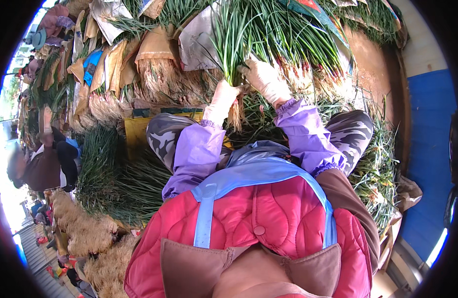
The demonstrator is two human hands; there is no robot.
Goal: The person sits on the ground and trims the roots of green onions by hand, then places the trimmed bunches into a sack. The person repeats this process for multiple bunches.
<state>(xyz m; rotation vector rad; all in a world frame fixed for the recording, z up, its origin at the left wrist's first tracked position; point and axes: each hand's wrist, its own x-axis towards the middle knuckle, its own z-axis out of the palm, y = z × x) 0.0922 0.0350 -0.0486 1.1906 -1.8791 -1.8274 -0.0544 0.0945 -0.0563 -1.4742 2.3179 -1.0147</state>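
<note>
My left hand (222, 97), in a pale glove, is closed round the lower stems of a bunch of long green onion-like plants (229, 44); its reddish bases and pale roots hang below the fist. At the right side of this bunch is my right hand (265, 79), also gloved, its fingers bent at the leaves; whether it grips any of them I cannot tell. Just beyond the right hand lies a pile of the same plants (299, 41), leaves pointing away and roots towards me.
Bundles with shaggy roots (158, 76) stand to the left under sacking. A yellow crate (134, 130) is by my left knee. Loose leaves (378, 178) are heaped at the right, beside a blue wall panel (430, 149). Another person (43, 167) sits at far left.
</note>
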